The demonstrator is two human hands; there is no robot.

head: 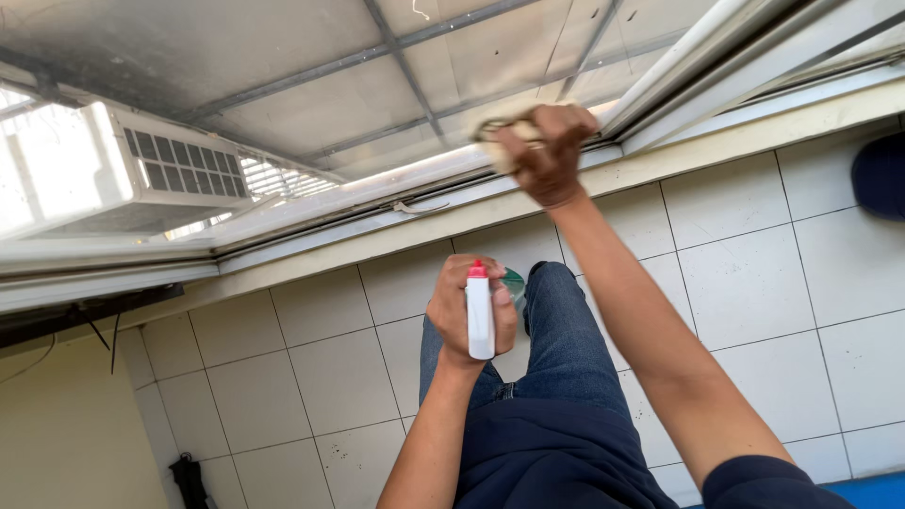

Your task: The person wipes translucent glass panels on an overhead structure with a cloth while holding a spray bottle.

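My left hand grips a white spray bottle with a red top, held in front of my jeans-clad leg. My right hand is stretched out to the window's sliding track and presses a crumpled pale cloth against the frame at the bottom of the glass. The cloth is mostly hidden under my fingers.
The window glass looks out on a metal roof frame and an outdoor air-conditioner unit. White wall tiles run below the sill. A small dark object stands on the tiled floor at lower left, a dark blue shape at right.
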